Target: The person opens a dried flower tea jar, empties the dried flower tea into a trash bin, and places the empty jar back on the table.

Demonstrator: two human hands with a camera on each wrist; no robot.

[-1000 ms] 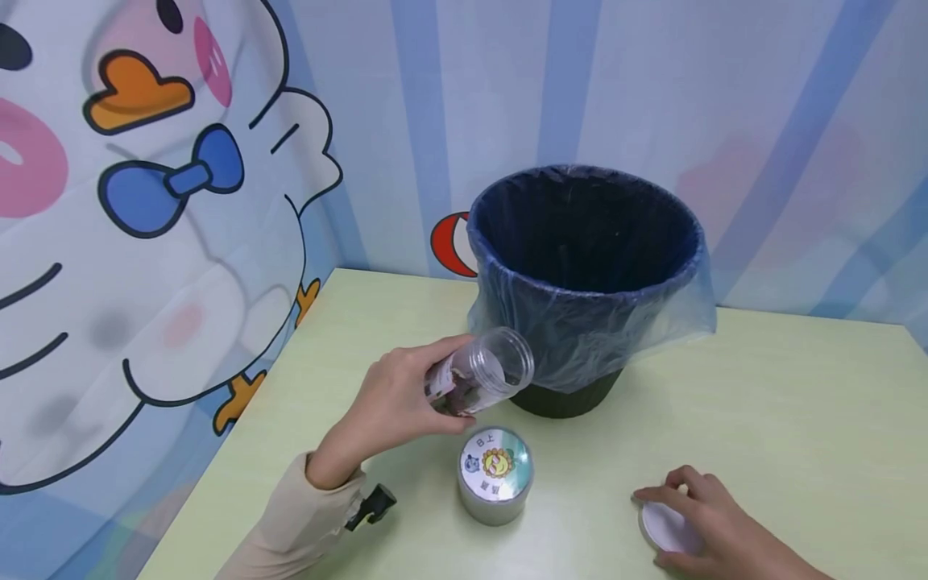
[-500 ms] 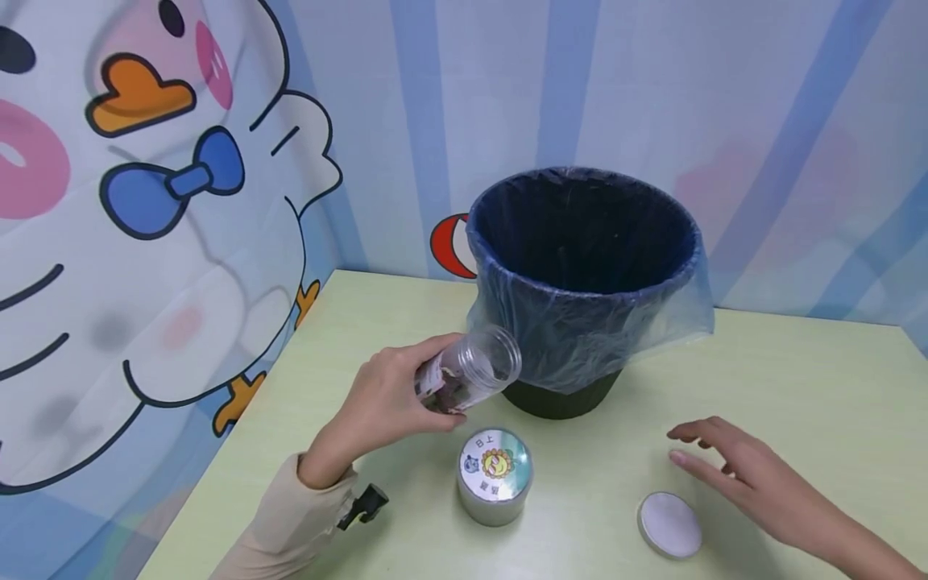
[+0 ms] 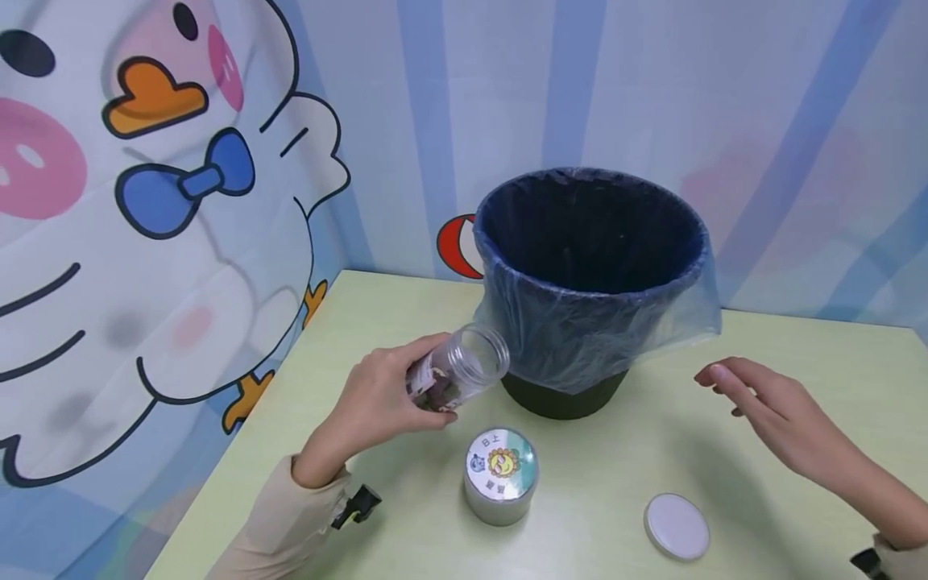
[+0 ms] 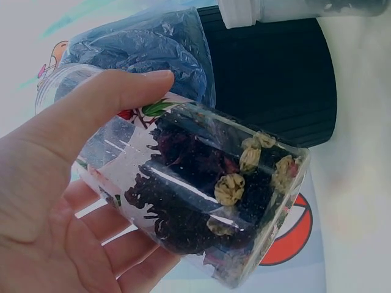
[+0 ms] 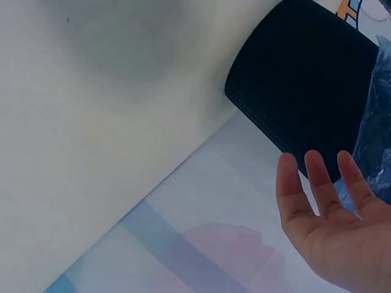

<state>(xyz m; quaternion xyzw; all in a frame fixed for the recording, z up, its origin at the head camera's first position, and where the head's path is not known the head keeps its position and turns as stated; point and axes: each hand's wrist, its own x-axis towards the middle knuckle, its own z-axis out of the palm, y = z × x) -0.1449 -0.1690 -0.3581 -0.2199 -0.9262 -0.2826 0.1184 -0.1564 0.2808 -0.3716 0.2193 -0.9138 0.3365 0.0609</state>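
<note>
My left hand (image 3: 377, 399) grips a clear open-topped jar (image 3: 458, 366), tilted with its mouth toward the bin. In the left wrist view the jar (image 4: 201, 189) holds dark dried pieces and several small yellowish dried flowers near its base, with the left hand (image 4: 79, 159) wrapped round it. A closed container with a sunflower label on top (image 3: 502, 475) stands just below the jar on the table. My right hand (image 3: 786, 415) hovers above the table on the right, empty, fingers relaxed; the right wrist view shows that hand (image 5: 342, 226) with its fingers apart. A round white lid (image 3: 677, 527) lies on the table.
A dark bin (image 3: 565, 396) lined with a translucent blue bag (image 3: 580, 330) stands at the back of the pale green table (image 3: 812, 354). Behind it hangs a striped blue backdrop (image 3: 500, 97), with a large cartoon bird (image 3: 217, 298) at the left.
My right hand has let go of the white lid, leaving it on the table, and moved up and to the right. My left hand has shifted slightly left with the jar.
</note>
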